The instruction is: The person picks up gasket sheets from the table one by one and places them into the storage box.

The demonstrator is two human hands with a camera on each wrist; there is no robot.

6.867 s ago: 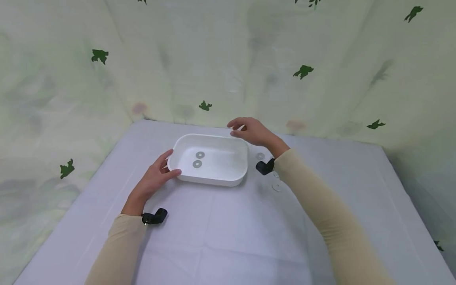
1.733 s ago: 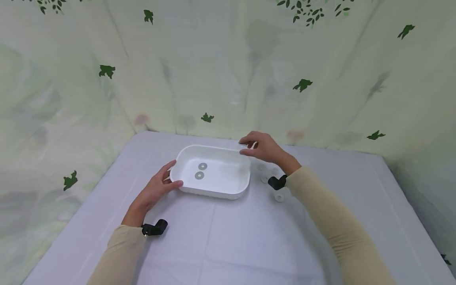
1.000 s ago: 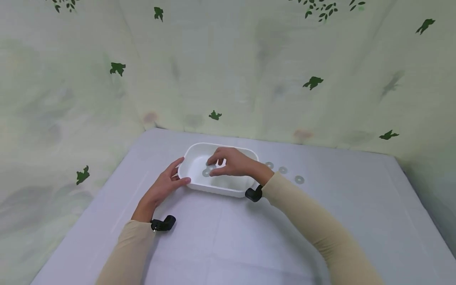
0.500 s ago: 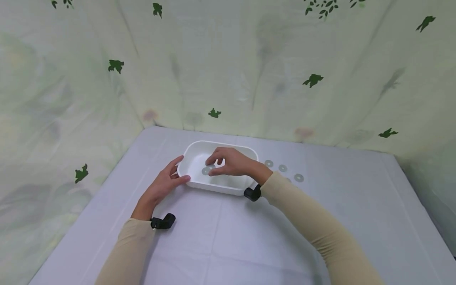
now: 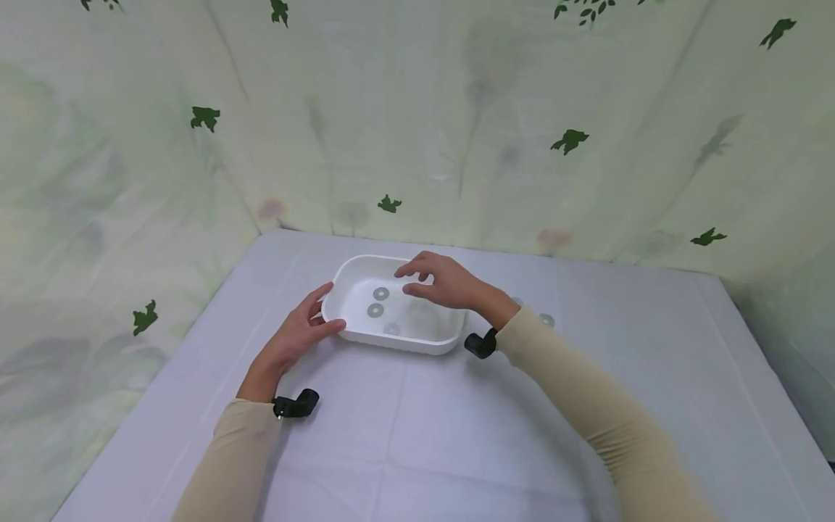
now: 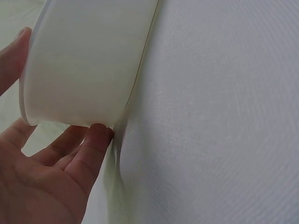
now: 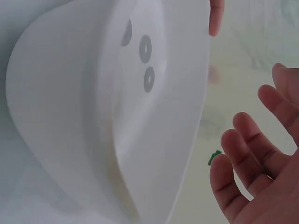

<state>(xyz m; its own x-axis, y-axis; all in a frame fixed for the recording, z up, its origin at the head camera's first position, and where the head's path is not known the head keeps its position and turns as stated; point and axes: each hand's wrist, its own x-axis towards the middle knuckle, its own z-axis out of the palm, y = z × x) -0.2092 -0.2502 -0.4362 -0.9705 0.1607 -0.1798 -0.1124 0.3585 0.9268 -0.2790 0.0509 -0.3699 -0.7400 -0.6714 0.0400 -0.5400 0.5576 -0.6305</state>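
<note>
White-clothed table (image 5: 417, 457): bears tray.
White rounded-rectangular plastic-looking tray (image 5: 404, 345): flat, opening upward.
Left hand (image 5: 296, 335): grips tray's left end, apparently steadying it.
Right hand (image 5: 446, 283): empty, fingers parted, above tray.
Grey ring-shaped discs (image 5: 377, 295): three inside tray, others on table.

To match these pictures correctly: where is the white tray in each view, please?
Head: the white tray is slightly below centre, partly hidden by the right hand.
Left wrist: upper left, outer wall visible, cut by the top edge.
Right wrist: large, left and centre, with grey rings inside.
Shared landmark: the left hand at the tray; in the right wrist view, probably only its finger at the top edge.
</note>
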